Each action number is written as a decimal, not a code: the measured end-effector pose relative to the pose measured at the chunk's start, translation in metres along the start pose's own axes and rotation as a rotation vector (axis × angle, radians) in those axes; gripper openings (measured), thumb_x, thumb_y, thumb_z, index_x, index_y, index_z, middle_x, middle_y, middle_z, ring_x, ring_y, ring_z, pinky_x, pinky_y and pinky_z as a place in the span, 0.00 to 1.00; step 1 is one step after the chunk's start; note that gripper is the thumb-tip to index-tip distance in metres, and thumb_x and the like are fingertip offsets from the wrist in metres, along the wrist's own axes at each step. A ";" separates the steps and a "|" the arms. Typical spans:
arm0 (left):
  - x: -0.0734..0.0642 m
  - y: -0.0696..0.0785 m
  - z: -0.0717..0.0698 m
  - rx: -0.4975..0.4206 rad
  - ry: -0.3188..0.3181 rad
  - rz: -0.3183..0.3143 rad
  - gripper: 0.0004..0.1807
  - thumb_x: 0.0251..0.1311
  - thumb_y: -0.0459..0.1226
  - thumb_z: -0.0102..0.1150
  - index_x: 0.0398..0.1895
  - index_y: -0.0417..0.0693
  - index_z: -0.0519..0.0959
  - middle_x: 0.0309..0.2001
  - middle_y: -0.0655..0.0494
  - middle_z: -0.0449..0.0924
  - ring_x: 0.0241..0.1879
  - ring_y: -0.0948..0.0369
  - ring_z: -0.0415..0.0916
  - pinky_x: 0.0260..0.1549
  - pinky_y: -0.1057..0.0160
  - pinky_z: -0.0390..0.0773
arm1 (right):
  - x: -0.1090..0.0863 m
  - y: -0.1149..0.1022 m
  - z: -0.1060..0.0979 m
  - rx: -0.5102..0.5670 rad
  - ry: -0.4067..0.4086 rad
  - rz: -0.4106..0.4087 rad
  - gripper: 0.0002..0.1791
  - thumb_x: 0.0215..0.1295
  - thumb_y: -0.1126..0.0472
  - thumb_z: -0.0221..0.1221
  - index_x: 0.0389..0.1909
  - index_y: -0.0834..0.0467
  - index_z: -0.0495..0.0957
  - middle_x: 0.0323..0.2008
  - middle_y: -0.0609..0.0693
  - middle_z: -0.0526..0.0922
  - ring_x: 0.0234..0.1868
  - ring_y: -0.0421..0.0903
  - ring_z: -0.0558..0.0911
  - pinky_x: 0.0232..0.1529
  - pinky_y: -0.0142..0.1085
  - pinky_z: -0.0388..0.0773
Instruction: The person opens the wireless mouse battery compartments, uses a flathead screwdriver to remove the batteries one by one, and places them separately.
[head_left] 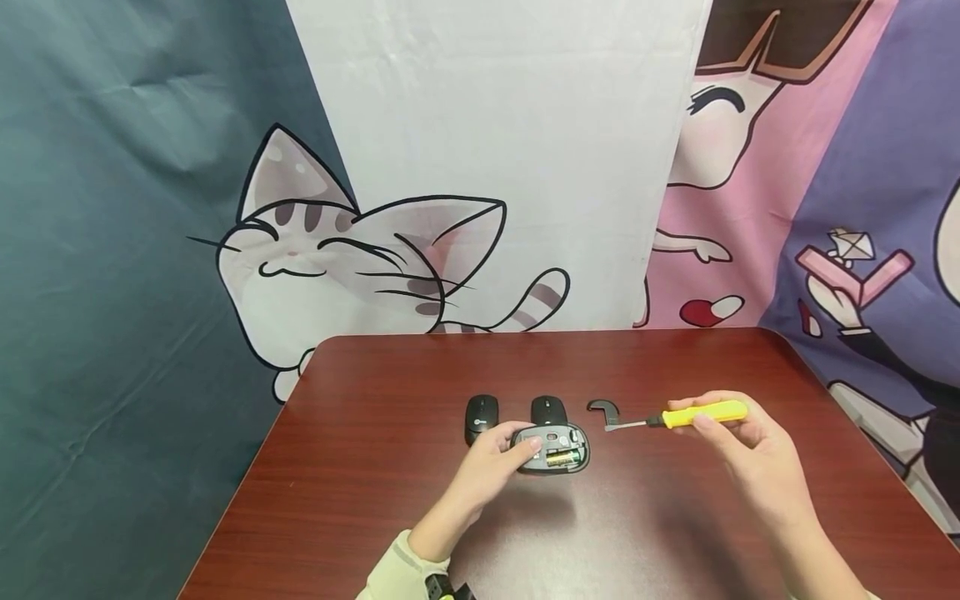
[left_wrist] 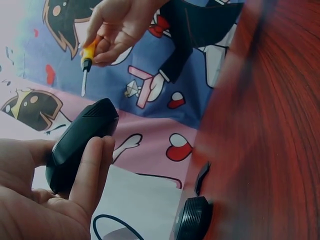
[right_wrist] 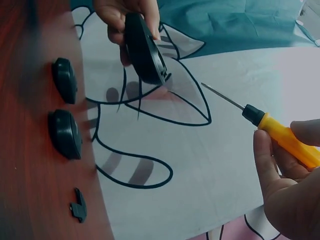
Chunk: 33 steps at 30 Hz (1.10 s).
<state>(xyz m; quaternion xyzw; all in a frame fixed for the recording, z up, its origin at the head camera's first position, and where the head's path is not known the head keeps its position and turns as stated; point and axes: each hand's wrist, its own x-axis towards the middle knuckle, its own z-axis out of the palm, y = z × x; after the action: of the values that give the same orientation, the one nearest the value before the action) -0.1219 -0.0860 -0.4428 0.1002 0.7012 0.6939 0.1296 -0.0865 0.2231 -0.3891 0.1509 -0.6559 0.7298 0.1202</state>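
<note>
My left hand (head_left: pixel 491 462) grips a black computer mouse (head_left: pixel 527 462) by its left end, thumb on the underside. That underside faces up toward the head camera, its battery bay uncovered and a battery (head_left: pixel 562 457) lying in it. In the left wrist view the mouse (left_wrist: pixel 80 142) shows its dark outer shell between thumb and fingers. My right hand (head_left: pixel 757 458) holds a screwdriver (head_left: pixel 705 414) by its yellow handle. The metal shaft points left toward the mouse, with a gap between tip and mouse, as the right wrist view shows with the screwdriver (right_wrist: pixel 285 137).
Two more black mice stand behind on the brown table (head_left: pixel 360 500): one mouse (head_left: pixel 481 415) at left, another mouse (head_left: pixel 548 409) partly hidden behind the held one. A small black hooked cover (head_left: pixel 606 410) lies to their right. A printed cloth backdrop (head_left: pixel 510 125) hangs beyond the table.
</note>
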 end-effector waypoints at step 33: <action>0.002 -0.001 0.001 0.008 0.049 -0.031 0.23 0.67 0.39 0.63 0.61 0.37 0.77 0.46 0.46 0.85 0.37 0.63 0.83 0.42 0.52 0.89 | -0.013 0.005 0.028 -0.540 -0.032 -0.114 0.16 0.61 0.76 0.65 0.46 0.56 0.78 0.44 0.46 0.88 0.46 0.35 0.85 0.47 0.21 0.83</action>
<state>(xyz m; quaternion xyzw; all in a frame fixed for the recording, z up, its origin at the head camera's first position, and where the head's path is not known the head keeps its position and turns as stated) -0.1231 -0.0848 -0.4434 0.0728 0.7082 0.6914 0.1230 -0.0743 0.1949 -0.3965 0.1616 -0.8189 0.5182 0.1866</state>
